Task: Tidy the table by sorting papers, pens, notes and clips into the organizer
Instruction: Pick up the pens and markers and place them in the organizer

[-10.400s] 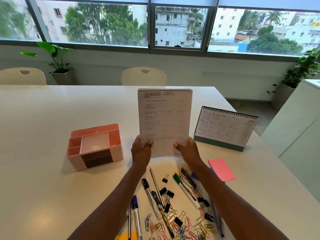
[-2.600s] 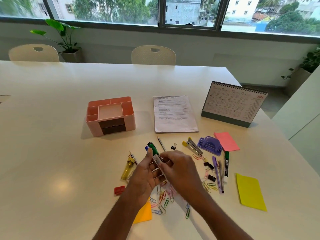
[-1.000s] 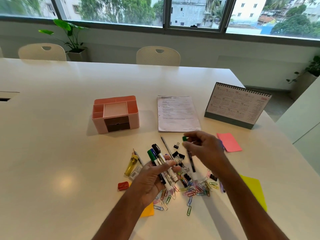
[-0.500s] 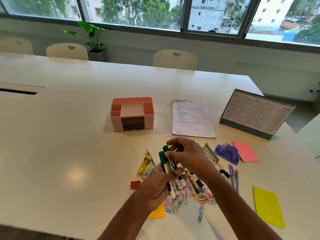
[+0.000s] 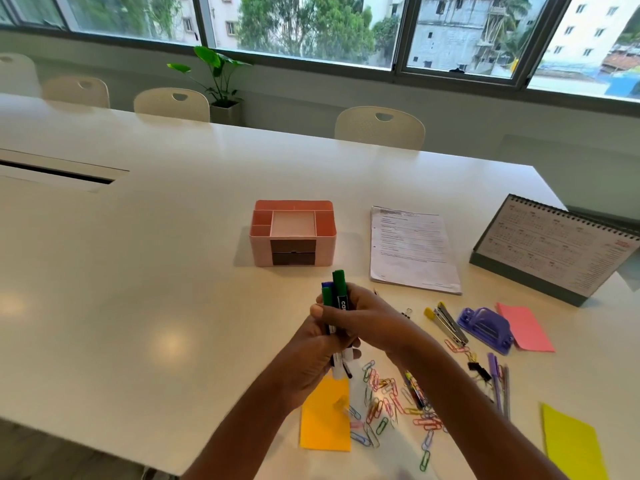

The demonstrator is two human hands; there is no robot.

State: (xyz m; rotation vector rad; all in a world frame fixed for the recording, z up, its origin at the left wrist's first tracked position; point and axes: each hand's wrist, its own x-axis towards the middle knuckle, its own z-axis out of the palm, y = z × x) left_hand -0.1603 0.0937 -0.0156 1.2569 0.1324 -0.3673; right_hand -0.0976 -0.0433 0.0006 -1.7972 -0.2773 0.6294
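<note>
**Centre of frame: both hands on a marker bundle**

Centre of frame, just below the middle, the left hand [image 5: 311, 355] grips a bundle of green- and blue-capped white markers [image 5: 337, 292], held upright, caps up. Right hand [image 5: 367, 320] has its fingers curled round the same bundle from the right side. Pink plastic desk organizer with dark drawers [image 5: 292, 233] sits on the white worktop [image 5: 138, 271] just above the hands, apart from them. Stack of printed papers [image 5: 412, 251] lies flat right of the organizer. Lower centre: scattered coloured paper clips [image 5: 388, 400] beside an orange sticky note [image 5: 323, 424]. Right side: purple hole punch [image 5: 485, 327], pink sticky note [image 5: 524, 327], purple pens [image 5: 498, 386]. Lower right corner: yellow sticky note [image 5: 571, 445].
</note>
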